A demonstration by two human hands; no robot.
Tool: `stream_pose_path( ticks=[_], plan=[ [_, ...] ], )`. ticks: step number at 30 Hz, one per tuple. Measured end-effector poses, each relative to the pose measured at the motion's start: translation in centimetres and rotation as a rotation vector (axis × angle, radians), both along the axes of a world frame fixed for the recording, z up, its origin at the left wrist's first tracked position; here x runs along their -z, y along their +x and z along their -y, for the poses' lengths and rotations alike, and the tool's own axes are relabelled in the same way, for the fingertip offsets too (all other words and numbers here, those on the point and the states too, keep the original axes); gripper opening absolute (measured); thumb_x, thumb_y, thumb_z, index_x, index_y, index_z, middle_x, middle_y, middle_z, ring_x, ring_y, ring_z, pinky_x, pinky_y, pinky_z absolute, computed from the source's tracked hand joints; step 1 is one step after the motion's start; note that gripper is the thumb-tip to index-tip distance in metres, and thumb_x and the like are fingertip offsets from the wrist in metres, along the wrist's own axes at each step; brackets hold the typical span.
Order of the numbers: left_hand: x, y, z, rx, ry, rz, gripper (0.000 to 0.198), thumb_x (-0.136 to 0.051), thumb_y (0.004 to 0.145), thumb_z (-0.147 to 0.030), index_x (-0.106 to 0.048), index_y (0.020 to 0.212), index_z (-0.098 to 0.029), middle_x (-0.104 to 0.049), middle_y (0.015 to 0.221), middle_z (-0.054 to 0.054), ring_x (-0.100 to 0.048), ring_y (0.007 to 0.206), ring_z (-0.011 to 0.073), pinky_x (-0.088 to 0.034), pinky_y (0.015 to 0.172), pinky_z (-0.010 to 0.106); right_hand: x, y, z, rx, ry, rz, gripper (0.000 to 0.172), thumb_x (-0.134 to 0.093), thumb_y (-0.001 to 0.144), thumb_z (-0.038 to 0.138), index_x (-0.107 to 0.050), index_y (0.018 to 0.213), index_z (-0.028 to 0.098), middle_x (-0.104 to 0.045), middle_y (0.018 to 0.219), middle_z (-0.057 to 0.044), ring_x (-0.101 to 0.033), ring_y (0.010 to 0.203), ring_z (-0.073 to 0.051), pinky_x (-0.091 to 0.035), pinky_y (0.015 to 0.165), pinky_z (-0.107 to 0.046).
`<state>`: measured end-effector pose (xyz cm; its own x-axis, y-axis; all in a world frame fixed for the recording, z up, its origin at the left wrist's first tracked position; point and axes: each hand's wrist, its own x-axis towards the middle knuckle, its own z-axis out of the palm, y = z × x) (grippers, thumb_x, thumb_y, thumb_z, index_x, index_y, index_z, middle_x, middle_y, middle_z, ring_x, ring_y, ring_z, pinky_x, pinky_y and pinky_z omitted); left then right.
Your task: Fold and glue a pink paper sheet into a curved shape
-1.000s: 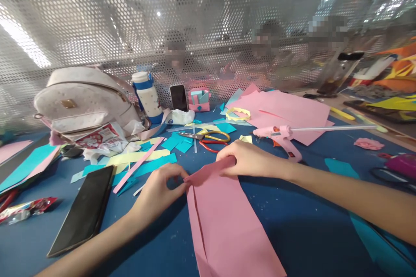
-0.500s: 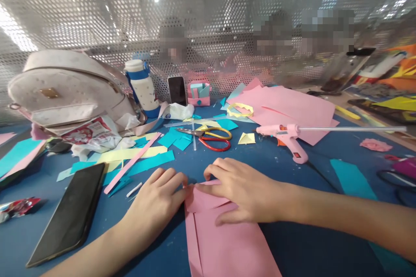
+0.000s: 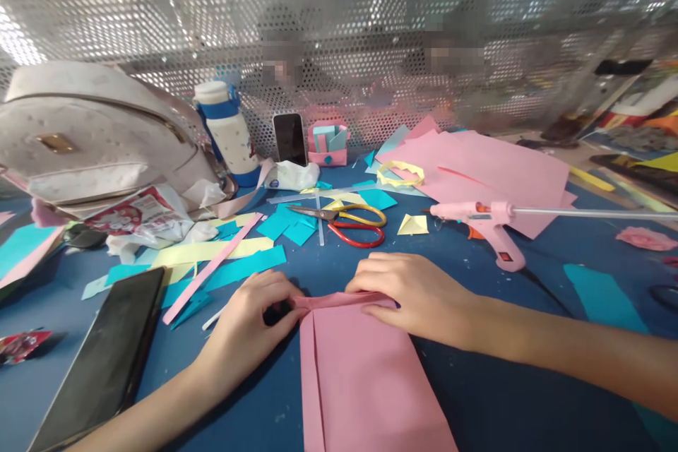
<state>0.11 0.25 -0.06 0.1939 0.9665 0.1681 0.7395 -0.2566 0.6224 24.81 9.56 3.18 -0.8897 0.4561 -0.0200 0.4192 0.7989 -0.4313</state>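
A long sheet of pink paper (image 3: pixel 371 374) lies in front of me, with a crease running down its left side. Its far edge stands folded up in a narrow strip. My left hand (image 3: pixel 265 304) pinches the far left corner between thumb and fingers. At the far right corner, my right hand (image 3: pixel 402 293) grips the folded edge, thumb on the near side and fingers behind. Beyond the hands lie scissors (image 3: pixel 360 215) with one yellow and one red handle. A pink glue gun (image 3: pixel 495 222) with a clear glue stick rests to the right.
A black phone (image 3: pixel 106 360) lies at left. Behind it are paper strips (image 3: pixel 212 261), a backpack (image 3: pixel 95 148) and a bottle (image 3: pixel 227 134). Pink sheets (image 3: pixel 487 169) are piled at the back right, near a yellow paper ring (image 3: pixel 401 174). A perforated metal panel (image 3: pixel 339 7) stands behind.
The flap at the paper's far end was lying flatter under my right hand; now it is lifted into a narrow upright fold. My right hand has moved back to the edge and grips it.
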Motion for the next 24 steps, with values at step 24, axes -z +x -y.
stream_pose_path(
  ticks=[24],
  plan=[
    [-0.1,1.0,0.5,0.114,0.242,-0.26,0.012,-0.065,0.087,-0.013,-0.057,0.079,-0.018,-0.059,0.079,-0.002,-0.051,0.074,0.0177,-0.03,0.067,0.032,1.0,-0.5,0.4,-0.137,0.308,-0.148,0.015,-0.056,0.094,0.019,-0.069,0.101,0.021,-0.069,0.092,0.0,-0.058,0.086,-0.017,-0.037,0.074,-0.031]
  ],
)
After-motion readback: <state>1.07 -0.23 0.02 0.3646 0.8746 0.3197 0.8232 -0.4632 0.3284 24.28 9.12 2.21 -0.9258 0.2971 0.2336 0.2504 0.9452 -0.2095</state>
